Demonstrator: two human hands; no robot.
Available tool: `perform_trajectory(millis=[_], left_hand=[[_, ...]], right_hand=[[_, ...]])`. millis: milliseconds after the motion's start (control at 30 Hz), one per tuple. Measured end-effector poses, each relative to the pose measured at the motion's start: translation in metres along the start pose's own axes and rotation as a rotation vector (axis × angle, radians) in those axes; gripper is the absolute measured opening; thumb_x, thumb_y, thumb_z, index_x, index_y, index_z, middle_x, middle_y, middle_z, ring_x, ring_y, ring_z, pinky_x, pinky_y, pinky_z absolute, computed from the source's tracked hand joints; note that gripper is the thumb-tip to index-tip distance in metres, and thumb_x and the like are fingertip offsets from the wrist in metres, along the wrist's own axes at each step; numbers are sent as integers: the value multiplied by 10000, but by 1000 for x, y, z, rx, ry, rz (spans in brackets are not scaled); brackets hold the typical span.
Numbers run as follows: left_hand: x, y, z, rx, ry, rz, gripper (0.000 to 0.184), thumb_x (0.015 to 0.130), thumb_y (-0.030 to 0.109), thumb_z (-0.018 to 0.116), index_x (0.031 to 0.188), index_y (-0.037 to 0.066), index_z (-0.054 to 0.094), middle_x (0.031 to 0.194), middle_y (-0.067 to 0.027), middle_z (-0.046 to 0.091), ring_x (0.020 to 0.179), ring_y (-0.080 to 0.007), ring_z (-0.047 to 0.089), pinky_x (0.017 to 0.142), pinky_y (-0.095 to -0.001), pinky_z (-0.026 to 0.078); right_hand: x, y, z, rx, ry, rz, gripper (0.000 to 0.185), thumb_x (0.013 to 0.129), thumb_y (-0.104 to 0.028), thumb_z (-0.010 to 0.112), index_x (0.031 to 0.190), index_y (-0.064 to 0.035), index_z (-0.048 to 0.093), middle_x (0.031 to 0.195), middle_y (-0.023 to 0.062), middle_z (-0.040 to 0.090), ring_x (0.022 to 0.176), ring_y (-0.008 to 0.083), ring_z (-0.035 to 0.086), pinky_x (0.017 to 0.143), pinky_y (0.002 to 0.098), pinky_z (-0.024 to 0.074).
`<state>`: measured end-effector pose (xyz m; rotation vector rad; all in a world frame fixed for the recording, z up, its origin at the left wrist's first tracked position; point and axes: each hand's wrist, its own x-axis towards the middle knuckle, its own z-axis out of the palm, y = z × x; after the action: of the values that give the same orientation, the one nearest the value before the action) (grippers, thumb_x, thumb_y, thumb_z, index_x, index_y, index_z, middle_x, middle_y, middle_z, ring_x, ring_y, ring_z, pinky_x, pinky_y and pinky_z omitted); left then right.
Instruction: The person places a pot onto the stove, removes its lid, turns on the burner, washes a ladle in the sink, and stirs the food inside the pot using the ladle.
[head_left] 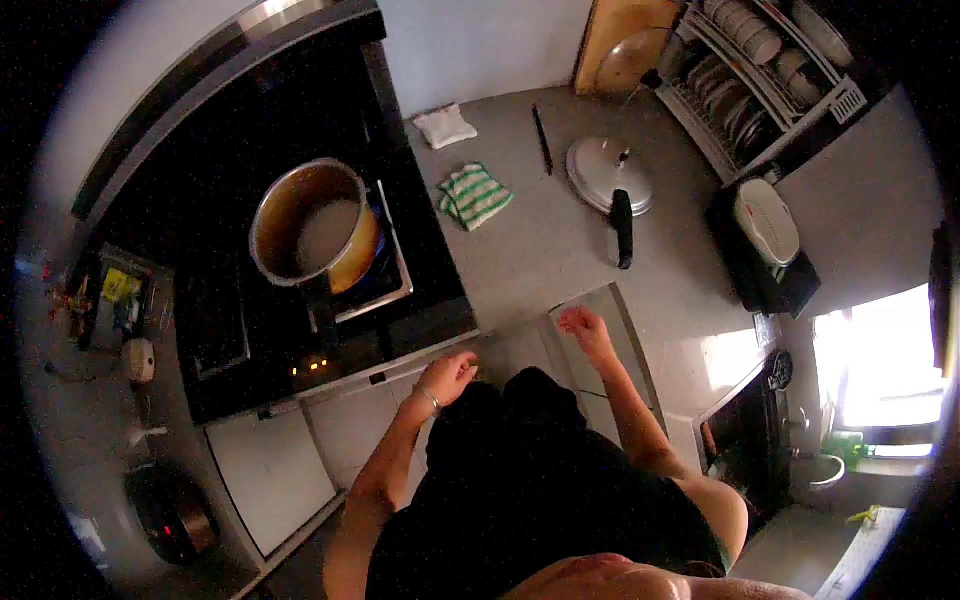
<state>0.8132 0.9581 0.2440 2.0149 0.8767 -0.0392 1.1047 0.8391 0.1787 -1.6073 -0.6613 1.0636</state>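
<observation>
Hanging in front of the body, both hands are apart from everything on the tabletop (520, 275). The right hand (586, 335) is the nearer one to the metal lid (597, 165), which lies flat on the tabletop ahead of it. The lid's black handle (622, 228) matters most here: its long axis runs from the rim back toward the body, so its free end is the part closest to the right fingers, ahead of them and slightly to the right, with a gap between. The right grip is loose and part open, fingers softly bent, with nothing seen in it.

The left hand (447, 380) is near the front edge of the stove (205, 240), a bracelet (431, 397) at its wrist. Its fingers curl inward; how far that grip is open, and whether it has hold of anything small, I cannot tell. From it, the deep pot (288, 225) lies ahead and to the left, upright and uncovered on the stove, stained brown around its walls. The left hand is the nearer one to the pot.

Between pot and lid, a green-and-white striped cloth (476, 197) lies bunched on the tabletop, with a folded white cloth (446, 126) just beyond it. A thin dark stick (543, 140) lies to the left of the lid, apart from it.
</observation>
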Motion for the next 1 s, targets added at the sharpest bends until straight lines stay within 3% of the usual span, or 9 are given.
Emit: perform_trajectory(millis=[233,300,400,467,533,633,733,867,1000], left_hand=[[17,-3,0,-143,16,28,316,872,243,545,1112,37,549,894,-97,619,800,-205,601,714,-318,477],[28,-5,1,-42,48,175,328,866,250,555,1119,41,551,890,-92,622,802,-191,605,710,-309,478],[32,11,2,-147,63,12,331,862,261,557,1117,50,562,871,-86,632,768,-195,615,702,-305,485],[39,29,1,-230,71,91,336,862,264,554,1116,45,562,883,-92,635,771,-200,618,707,-310,487],[63,31,4,16,14,106,365,857,285,559,1108,20,561,917,-123,635,775,-212,625,707,-335,495],[71,71,-6,69,-54,-12,355,884,253,524,1149,17,533,1017,-123,611,884,-204,606,769,-326,480],[127,-87,53,223,84,576,351,922,219,460,1215,29,482,1124,-104,564,978,-191,556,827,-307,450],[107,-1,27,103,-10,239,342,906,241,477,1168,24,513,1083,-126,573,968,-225,559,820,-328,451],[99,52,24,58,2,112,339,891,262,494,1121,18,545,1041,-148,581,958,-259,561,814,-348,452]], right_hand=[[36,-8,24,16,-200,-104,192,898,-130,520,1002,24,567,885,69,621,827,135,581,753,272,458],[39,-16,19,-8,-227,-102,184,900,-119,511,1004,21,566,899,69,617,839,136,580,767,281,458],[35,-40,0,-131,-215,-56,180,894,-111,510,1003,19,569,916,69,615,847,139,578,775,286,459],[44,-47,-18,-114,-184,-44,178,887,-109,516,999,16,575,920,69,616,849,138,577,776,287,460],[43,-41,-37,48,-132,-41,174,879,-107,523,992,11,583,917,69,618,851,136,576,777,287,463],[46,-46,-65,-118,-96,-136,176,873,-97,528,1003,7,581,925,63,617,872,139,576,795,282,461],[65,-41,-82,109,-83,-85,206,862,-77,553,1051,5,555,935,61,617,888,141,578,803,283,462],[95,-91,-129,-13,7,-306,214,859,-80,571,1051,10,541,951,70,614,891,144,585,797,279,466],[105,-171,-166,-29,139,-453,184,857,-18,500,1035,10,535,940,83,631,877,157,607,804,272,471]])
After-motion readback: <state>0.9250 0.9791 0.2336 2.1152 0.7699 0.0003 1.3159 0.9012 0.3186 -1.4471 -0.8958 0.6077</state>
